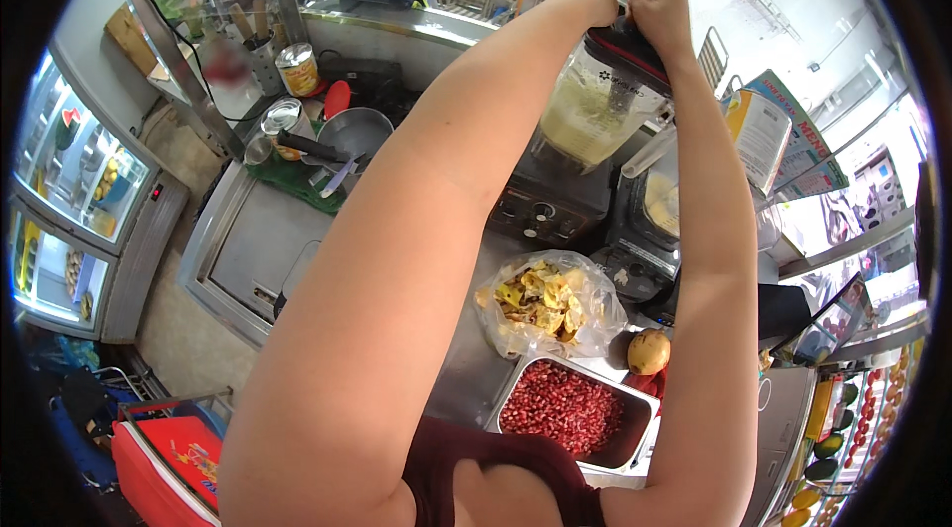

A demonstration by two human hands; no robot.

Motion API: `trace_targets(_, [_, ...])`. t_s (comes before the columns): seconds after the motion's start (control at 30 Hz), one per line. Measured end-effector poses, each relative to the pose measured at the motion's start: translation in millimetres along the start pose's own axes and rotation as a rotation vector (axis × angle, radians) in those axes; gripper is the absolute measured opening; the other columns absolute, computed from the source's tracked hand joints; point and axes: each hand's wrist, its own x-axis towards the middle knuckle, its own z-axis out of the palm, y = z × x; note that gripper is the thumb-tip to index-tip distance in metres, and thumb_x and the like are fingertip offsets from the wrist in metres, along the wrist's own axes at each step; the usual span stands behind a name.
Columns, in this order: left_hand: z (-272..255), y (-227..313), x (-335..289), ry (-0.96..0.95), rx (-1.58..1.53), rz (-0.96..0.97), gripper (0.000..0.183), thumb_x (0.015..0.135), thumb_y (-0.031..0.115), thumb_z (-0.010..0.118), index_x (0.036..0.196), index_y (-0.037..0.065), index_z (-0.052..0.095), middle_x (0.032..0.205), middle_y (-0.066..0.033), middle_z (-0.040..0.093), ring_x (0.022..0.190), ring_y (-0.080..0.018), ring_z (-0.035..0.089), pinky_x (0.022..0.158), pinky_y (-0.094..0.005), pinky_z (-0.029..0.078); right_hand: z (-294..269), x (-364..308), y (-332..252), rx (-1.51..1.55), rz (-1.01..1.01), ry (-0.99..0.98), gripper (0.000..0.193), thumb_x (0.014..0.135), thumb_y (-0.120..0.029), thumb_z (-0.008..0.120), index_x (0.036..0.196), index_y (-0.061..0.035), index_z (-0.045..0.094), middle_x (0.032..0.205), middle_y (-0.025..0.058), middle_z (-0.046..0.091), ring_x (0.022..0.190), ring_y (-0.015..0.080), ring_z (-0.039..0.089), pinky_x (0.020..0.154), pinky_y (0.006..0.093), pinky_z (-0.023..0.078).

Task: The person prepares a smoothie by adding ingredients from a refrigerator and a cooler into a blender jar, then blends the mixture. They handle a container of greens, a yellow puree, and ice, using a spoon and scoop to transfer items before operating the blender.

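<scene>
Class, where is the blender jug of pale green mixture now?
In the head view, the blender jug is upper right of centre, below the left hand and right hand, just above its black base and left of a second blender.

Head-worn fisheye — facing down and forward, near above counter (461, 378)

Dark maroon sleeveless top (496, 443), rounded scoop neckline (502, 462); left arm (426, 190) and right arm (716, 230) bare throughout.
</scene>
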Motion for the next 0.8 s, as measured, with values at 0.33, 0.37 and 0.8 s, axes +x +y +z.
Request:
trace_targets(0.33, [1,-2,2,0.024,-0.032,0.008,0.032,0.072,0.014,0.051,0.1,0.003,0.062,0.11,-0.0175,0.056,0.105,-0.03,0.053,0.087,-0.036,0.043,2,8,9,0.028,0.207,-0.032,0.028,0.081,-0.021,0.056,0.076,0.0064,0.057,0.053,0.0123,0.057,0.043,0.0153,0.055,0.048,0.0278,0.045])
trace_targets(0.37, [0,-3,4,0.009,-0.024,0.023,0.032,0.072,0.014,0.051,0.1,0.003,0.062,0.111,-0.0177,0.056,0.105,-0.0301,0.053,0.087,-0.036,0.043,0,9,9,0.096,0.246,0.061,0.029,0.081,-0.022,0.056,0.079,0.0072,0.057,0.052,0.0118,0.057,0.042,0.0154,0.055,0.046,0.0281,0.044])
trace_targets(0.8, [13,-10,18,0.085,-0.149,0.025,0.028,0.073,0.014,0.05,0.093,0.001,0.063,0.096,-0.0201,0.061,0.088,-0.03,0.061,0.077,-0.0352,0.048,-13,10,34,0.306,0.246,0.377,0.03,0.08,-0.025,0.057,0.075,0.0039,0.057,0.05,0.0153,0.056,0.043,0.0193,0.056,0.052,0.0317,0.046])
